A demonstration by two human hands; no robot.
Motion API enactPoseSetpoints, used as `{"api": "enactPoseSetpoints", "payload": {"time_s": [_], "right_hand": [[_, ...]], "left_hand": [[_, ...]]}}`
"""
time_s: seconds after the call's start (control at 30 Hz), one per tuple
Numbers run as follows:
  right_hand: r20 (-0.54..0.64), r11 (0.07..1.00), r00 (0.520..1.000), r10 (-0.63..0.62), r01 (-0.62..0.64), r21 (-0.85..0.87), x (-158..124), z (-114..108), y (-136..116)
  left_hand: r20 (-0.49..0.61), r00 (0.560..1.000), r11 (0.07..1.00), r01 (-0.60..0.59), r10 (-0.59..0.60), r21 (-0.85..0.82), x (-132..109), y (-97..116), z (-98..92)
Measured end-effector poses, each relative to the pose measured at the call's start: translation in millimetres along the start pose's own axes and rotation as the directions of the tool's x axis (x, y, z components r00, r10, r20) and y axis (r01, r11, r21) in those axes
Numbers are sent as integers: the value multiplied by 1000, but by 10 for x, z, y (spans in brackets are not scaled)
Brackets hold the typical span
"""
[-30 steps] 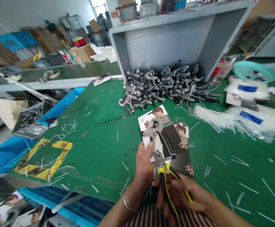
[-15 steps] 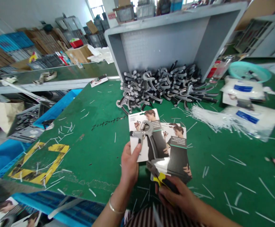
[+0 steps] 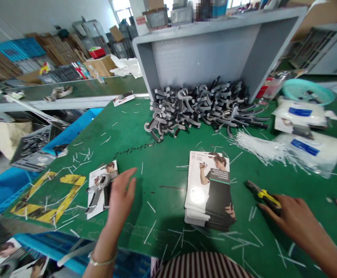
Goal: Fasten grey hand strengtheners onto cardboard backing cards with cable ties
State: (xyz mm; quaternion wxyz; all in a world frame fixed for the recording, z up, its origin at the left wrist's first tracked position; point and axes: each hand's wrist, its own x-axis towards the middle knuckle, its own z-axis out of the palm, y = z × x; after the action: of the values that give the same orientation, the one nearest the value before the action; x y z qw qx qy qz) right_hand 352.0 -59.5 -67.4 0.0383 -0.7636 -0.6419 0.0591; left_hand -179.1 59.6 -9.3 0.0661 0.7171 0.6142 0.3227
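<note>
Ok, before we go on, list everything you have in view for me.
Carded hand grip: one, grey and black on printed card, table's left
Card stack: one, white and black, table centre
Pliers: one, yellow and black handles, right of stack
Hand-grip pile: many, grey and black, at bin's mouth
Bin: one, grey, tipped, far side
Cable ties: many, white, heaped right, others scattered
Bags: two, clear-white, blue labels, right
Bowl: one, turquoise, far right
Tape outline: one, yellow-black, left
Blue crates: several, left
Table: one, green
Background boxes: many, mixed colours
Left hand: one, beside carded grip
Right hand: one, over pliers' handles
</note>
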Motion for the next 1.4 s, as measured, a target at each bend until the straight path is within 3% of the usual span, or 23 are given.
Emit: {"api": "enactPoseSetpoints", "payload": {"time_s": [0.03,0.1,0.17,0.23,0.33,0.4,0.43,0.5,0.57,0.63,0.67,0.73,0.8,0.87,0.97,1.07,1.2,1.3,1.4], "right_hand": [[-46,997,998,-46,43,-57,54,-2,-37],[-141,990,983,-117,104,-96,162,-58,-180],[-195,983,965,-175,184,26,242,-183,-384],[-189,929,962,-195,243,280,269,-346,-629],[-5,703,992,-129,95,704,234,-539,-1053],[172,460,974,-146,-87,884,215,-576,-1355],[240,332,953,-186,-169,928,216,-569,-1504],[308,129,907,-286,-282,951,234,-523,-1771],[319,47,883,-346,-323,945,256,-467,-1965],[323,50,876,-359,-327,944,268,-427,-2056],[324,60,881,-346,-324,944,271,-414,-2062],[316,55,901,-296,-314,948,272,-406,-2019],[301,24,923,-240,-304,952,269,-419,-1948],[293,-8,932,-214,-302,953,259,-448,-1895],[297,-35,933,-204,-311,950,231,-489,-1863],[286,-67,938,-195,-303,951,217,-502,-1831],[219,-62,964,-152,-231,971,288,-551,-1774],[94,-44,990,-105,-99,994,393,-627,-1835],[-4,48,987,-158,12,999,495,-597,-2022]], "left_hand": [[134,986,991,-88,101,-101,76,203,219],[264,943,966,-150,204,-209,256,583,654],[315,923,959,-146,221,-243,428,861,983],[327,919,958,-142,221,-248,539,1012,1135],[309,930,957,-119,201,-265,518,1097,1042],[341,929,924,-4,145,-383,373,1155,865],[404,908,878,99,113,-469,272,1200,773],[573,815,775,308,85,-552,51,1317,624],[670,738,737,404,87,-541,-135,1433,541],[696,708,743,399,124,-538,-233,1500,518],[684,716,752,372,141,-545,-242,1507,527],[598,792,781,296,121,-550,-190,1479,594],[446,895,825,240,17,-512,-77,1415,742],[341,935,821,271,-100,-502,54,1342,955],[428,879,666,448,-208,-597,215,1221,1257],[483,837,559,536,-257,-632,293,1086,1329],[388,846,516,531,-365,-672,227,999,1021],[495,790,346,607,-363,-715,42,1012,751],[576,740,224,662,-348,-715,-178,987,665]]}}
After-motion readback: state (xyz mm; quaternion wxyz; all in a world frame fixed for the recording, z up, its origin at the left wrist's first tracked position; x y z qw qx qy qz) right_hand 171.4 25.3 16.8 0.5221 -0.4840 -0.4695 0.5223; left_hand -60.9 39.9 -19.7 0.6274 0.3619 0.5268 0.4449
